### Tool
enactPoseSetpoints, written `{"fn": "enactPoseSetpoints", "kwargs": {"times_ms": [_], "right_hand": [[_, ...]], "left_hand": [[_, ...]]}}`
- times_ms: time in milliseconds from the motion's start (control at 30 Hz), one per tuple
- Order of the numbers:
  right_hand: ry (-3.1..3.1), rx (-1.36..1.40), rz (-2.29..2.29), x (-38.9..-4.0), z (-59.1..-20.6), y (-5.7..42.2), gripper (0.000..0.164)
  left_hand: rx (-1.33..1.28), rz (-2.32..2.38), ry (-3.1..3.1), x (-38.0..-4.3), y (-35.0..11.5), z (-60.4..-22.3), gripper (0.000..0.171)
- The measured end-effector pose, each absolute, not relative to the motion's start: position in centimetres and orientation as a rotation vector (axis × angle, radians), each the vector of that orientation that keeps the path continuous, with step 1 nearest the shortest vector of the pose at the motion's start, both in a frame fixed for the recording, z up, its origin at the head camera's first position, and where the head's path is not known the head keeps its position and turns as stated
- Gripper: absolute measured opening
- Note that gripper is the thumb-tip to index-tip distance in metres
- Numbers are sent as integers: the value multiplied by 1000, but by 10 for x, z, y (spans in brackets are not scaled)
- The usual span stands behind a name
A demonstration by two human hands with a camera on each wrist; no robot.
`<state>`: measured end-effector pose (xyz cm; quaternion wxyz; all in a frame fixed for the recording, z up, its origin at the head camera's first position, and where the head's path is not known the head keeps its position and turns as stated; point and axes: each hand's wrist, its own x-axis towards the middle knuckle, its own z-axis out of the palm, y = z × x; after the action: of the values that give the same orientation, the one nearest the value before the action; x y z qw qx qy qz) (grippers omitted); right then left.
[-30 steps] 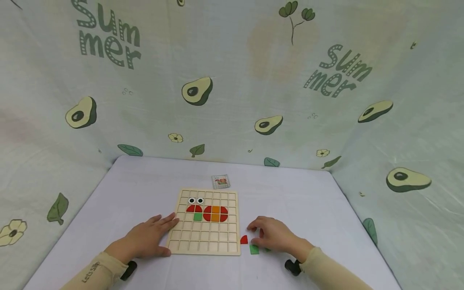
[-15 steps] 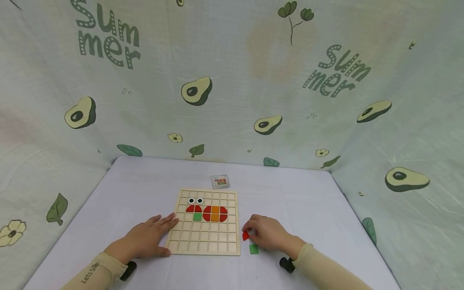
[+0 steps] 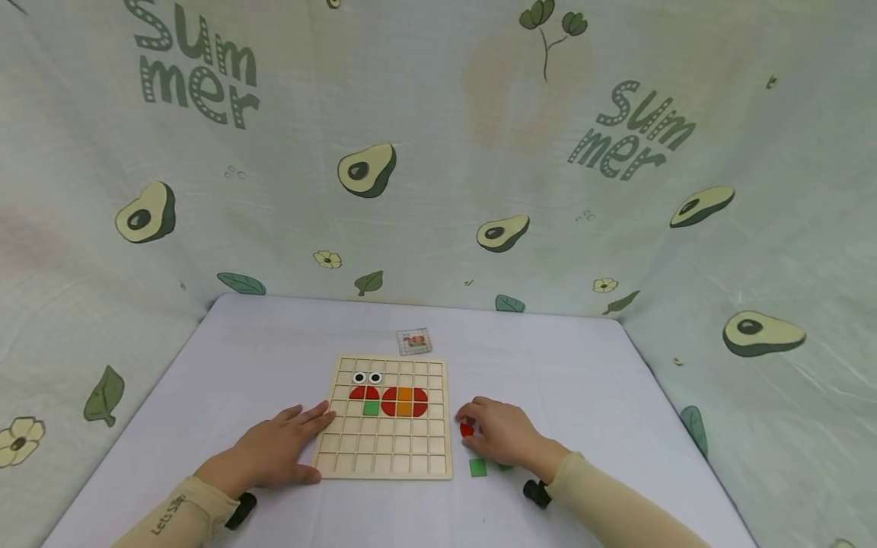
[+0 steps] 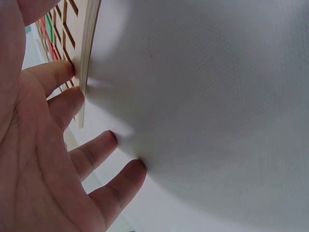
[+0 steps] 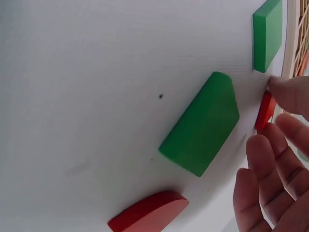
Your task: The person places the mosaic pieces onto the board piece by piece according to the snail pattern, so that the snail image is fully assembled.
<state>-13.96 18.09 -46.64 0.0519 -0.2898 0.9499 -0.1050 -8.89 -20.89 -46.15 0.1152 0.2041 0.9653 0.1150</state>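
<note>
My right hand (image 3: 505, 432) pinches a red quarter-circle tile (image 5: 265, 111) between thumb and fingers, just right of the wooden grid board (image 3: 384, 457). Close by on the cloth lie a green square tile (image 3: 478, 467) and a second green tile (image 5: 203, 125), which the right hand partly covers in the head view. Another red curved tile (image 5: 149, 212) shows only in the right wrist view. My left hand (image 3: 274, 447) lies at the board's left edge with fingers spread, fingertips against the frame. On the board sit two eye tiles (image 3: 367, 377), red and orange tiles (image 3: 405, 402) and a green square (image 3: 371, 409).
Behind the board, a small picture card (image 3: 414, 342) shows a colored figure on a grid. A white cloth (image 3: 548, 358) covers the table. Printed fabric (image 3: 438, 152) hangs around its back and sides.
My right hand has taken hold of the red quarter-circle tile, which has turned and shifted slightly away from me, off its spot beside the green square. The left hand stays at the board.
</note>
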Motion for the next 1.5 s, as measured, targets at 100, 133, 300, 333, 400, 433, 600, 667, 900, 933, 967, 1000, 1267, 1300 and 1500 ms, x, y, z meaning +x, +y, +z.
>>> {"fn": "enactPoseSetpoints", "kwargs": {"times_ms": [100,133,300,333,400,433,600,667,900,933,967,1000,1267,1300,1500], "right_hand": [[2894,-866,-295,-139,-466,180,31],[2892,-860,-292,-139,-466,181,32],[2864,-864,-341,-137,-462,185,27],[2856,-873,-357,-137,-462,186,26],[2840,-887,-381,-138,-462,187,25],[2834,-896,-390,-139,-462,188,25],[2827,-915,-400,-141,-464,190,25],[2830,-916,-396,-141,-466,190,25],[2828,-905,-407,-142,-464,190,24],[2825,-900,-416,-142,-463,190,24],[2825,-898,-422,-143,-462,190,24],[2823,-897,-428,-143,-462,191,24],[2828,-870,-443,-147,-460,191,23],[2829,-865,-444,-148,-460,190,23],[2844,-863,-456,-152,-454,183,22]], "left_hand": [[604,335,2829,-89,-209,-462,92],[606,338,2829,-89,-209,-462,92],[608,343,2829,-89,-209,-461,92],[606,343,2829,-89,-209,-461,92],[606,338,2831,-89,-210,-461,92],[608,336,2831,-89,-210,-461,92],[621,349,2830,-88,-210,-460,92],[619,355,2830,-88,-210,-460,92],[607,350,2832,-88,-210,-461,92],[607,348,2833,-88,-210,-461,92],[606,347,2833,-88,-211,-462,92],[606,345,2833,-88,-211,-462,92],[605,334,2837,-89,-211,-463,92],[606,334,2837,-89,-211,-463,92],[615,337,2839,-88,-212,-463,92]]}}
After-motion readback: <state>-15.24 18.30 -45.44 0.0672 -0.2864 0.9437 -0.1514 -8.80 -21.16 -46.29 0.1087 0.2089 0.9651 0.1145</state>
